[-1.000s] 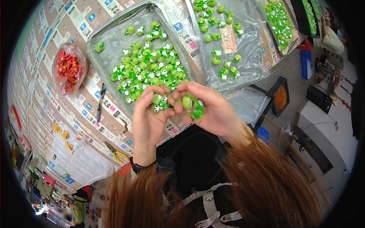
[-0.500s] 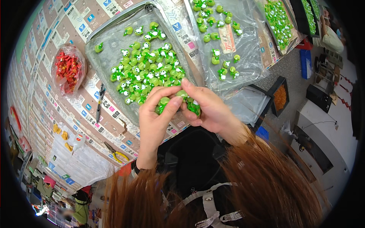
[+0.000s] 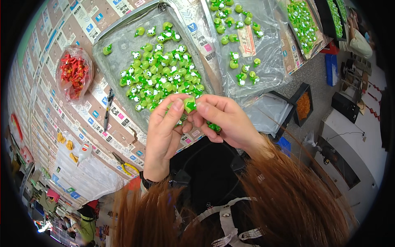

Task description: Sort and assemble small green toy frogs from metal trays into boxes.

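Between the fingertips of both hands, over the near edge of a metal tray (image 3: 101,78), is a small glossy green figurine (image 3: 190,105). My left hand (image 3: 162,129) pinches it from the left with thumb and forefinger, and more green shows under its thumb. My right hand (image 3: 230,120) grips the same piece from the right. Curled under that hand's lower fingers are more green figurines (image 3: 214,126), partly hidden. Just beyond the hands, the tray bears a heap of similar green-and-white figurines (image 3: 160,76), with several strays at its far side.
Left of the tray stand a plastic bag of red pieces (image 3: 75,76) and a pen (image 3: 108,110). Nearer are a glue bottle (image 3: 85,151), yellow bits (image 3: 69,145) and yellow-handled pliers (image 3: 126,166). A plastic-covered tray (image 3: 271,61) with scattered figurines lies right.
Both hands have shifted slightly, and the thumbs have drawn apart. A green figurine now shows plainly between the fingertips, while the pieces in the palms are more covered.
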Action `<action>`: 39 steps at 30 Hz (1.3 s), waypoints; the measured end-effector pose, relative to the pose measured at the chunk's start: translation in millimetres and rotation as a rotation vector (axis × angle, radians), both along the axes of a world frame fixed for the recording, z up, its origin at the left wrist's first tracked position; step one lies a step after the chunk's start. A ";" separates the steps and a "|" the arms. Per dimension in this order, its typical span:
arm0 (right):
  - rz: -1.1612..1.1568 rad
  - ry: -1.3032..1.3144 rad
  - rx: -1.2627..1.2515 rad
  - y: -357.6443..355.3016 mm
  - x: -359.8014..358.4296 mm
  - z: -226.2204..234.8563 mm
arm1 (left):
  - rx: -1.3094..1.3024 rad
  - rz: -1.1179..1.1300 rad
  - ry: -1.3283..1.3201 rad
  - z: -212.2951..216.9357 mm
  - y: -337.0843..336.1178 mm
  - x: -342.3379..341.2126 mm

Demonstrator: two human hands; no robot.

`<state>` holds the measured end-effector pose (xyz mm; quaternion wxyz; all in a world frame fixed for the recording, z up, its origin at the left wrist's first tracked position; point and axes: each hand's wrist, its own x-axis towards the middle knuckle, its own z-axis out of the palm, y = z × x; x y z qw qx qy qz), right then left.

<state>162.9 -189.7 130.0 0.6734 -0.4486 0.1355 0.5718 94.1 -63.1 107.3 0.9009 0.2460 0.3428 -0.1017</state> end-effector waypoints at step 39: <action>-0.182 -0.373 -0.034 3.3 -11.0 5.8 | -0.161 -0.040 0.016 -7.4 -1.4 -3.4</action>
